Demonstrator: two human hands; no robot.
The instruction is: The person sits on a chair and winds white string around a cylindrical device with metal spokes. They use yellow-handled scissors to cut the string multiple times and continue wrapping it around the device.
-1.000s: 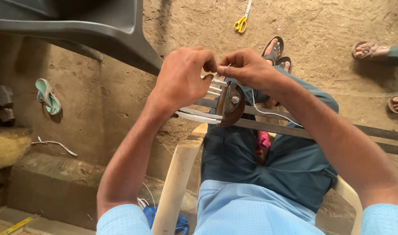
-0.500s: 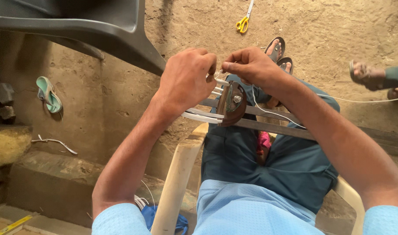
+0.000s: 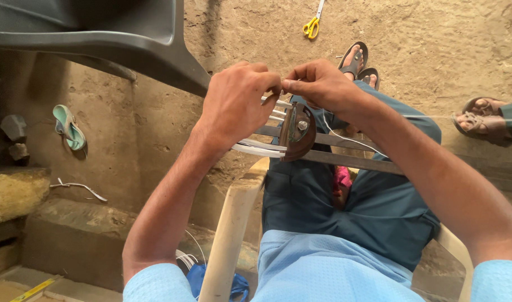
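1. Thread (image 3: 345,137), thin and white, is what we work: it runs from our right hand (image 3: 323,86) down across the lap, past a brown curved wooden piece (image 3: 298,134) bolted to a flat metal bar (image 3: 351,161) that lies across our knees.

2. Our left hand (image 3: 236,103) sits just left of the wooden piece, fingers curled shut over the white strips (image 3: 259,149) that stick out from it. What exactly the fingertips pinch is hidden under the knuckles.

3. Our right hand meets the left at the fingertips, thumb and forefinger closed in a pinch on the thread's end. Both grips are closed, and the hands touch above the bar.

4. To do this well, we judge that the thread wants steady, light tension. A slack line would likely slip off the strips, and a hard pull could bend them.

5. We keep the bar resting level on the thighs, since any tilt would probably shift the wooden piece under our fingers.

6. We work close over the piece, with wrists low and elbows in, so the pinch stays in sight.

7. Yellow-handled scissors (image 3: 311,26) lie on the dirt floor (image 3: 435,45) well beyond our sandalled feet (image 3: 357,61). Another person's foot (image 3: 482,120) rests at the right edge, clear of our hands.
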